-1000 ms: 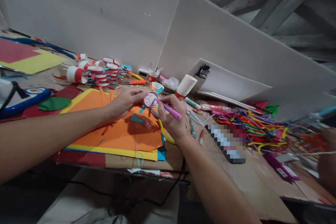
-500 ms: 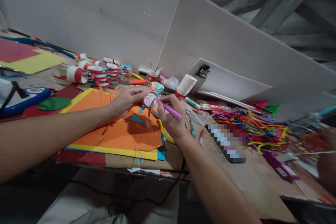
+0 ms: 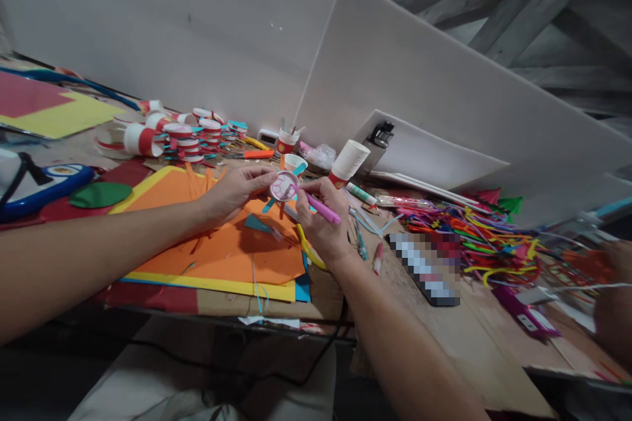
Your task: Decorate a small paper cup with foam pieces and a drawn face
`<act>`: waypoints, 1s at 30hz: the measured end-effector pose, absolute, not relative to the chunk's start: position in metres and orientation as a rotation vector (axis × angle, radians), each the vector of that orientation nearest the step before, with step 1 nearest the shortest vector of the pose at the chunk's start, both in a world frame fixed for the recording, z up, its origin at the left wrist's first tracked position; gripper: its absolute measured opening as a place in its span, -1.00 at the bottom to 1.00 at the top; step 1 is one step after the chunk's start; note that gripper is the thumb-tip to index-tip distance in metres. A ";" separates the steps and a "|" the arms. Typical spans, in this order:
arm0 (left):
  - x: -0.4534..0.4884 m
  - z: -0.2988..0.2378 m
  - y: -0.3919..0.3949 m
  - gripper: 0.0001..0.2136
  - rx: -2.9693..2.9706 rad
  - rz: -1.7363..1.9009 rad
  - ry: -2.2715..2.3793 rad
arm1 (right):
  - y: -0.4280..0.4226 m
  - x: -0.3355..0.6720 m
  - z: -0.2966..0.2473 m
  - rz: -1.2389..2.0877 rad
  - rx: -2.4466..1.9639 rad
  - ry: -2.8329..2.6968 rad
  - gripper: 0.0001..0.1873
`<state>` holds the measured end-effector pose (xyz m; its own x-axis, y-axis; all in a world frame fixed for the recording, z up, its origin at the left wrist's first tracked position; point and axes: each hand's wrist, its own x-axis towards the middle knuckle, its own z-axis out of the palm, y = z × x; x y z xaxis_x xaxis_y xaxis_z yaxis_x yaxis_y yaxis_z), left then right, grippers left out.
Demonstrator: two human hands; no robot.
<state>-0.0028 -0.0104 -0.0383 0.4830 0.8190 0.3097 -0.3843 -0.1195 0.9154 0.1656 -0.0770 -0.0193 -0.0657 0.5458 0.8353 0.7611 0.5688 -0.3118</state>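
My left hand point(image 3: 247, 185) pinches the edge of a small paper cup bottom point(image 3: 282, 187), its white round face marked with purple lines. Blue and orange paper strips stick out around its rim. In my right hand point(image 3: 323, 220) is a purple marker point(image 3: 320, 207), its tip at the right side of the white face. Beneath both hands lie orange paper sheets point(image 3: 232, 247) over yellow and blue ones. Yellow-handled scissors point(image 3: 310, 248) lie partly hidden by my right hand. Just behind the held piece stands a white paper cup point(image 3: 296, 162).
Cut red-and-white cup pieces point(image 3: 185, 141) crowd the back left. A leaning cup stack point(image 3: 349, 161) and a dark bottle point(image 3: 378, 145) stand behind my right hand. Colourful pipe cleaners point(image 3: 494, 237), a blurred-out phone point(image 3: 424, 270) and another person's hand point(image 3: 615, 296) are on the right.
Almost nothing differs. The view has shifted very slightly, while both hands, the cup bottom and the marker keep nearly the same position.
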 end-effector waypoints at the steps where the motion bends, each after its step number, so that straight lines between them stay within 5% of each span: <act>1: -0.003 -0.038 -0.010 -0.70 1.328 1.080 0.428 | -0.077 0.165 -0.019 -0.245 -1.087 -1.733 -0.93; 30: -0.004 -0.038 -0.009 -0.70 1.388 1.056 0.514 | -0.078 0.167 -0.018 -0.128 -1.097 -1.721 -0.91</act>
